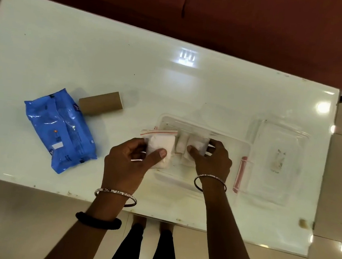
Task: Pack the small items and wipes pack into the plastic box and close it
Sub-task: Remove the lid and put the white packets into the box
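A glossy white table is carrying everything, its shiny top throwing back ceiling lights. Toward its left edge a crinkly blue wipes pack is lying flat, and a brown cardboard tube is lying on its side just beside the pack's far end. The left hand is reaching in from the near edge with the wrist bent, thumb and fingers pinching a soft white pad sealed in a clear zip bag with a red strip, holding it at the left rim of the clear plastic box. The right hand is curling down inside the box, thumb and fingers pressing on small white packets near the far wall. To the right, touching the box's side, a flat clear bag with a pink strip is lying, and the transparent rounded lid is resting near the table's right edge. The far half of the table is staying bare and open.
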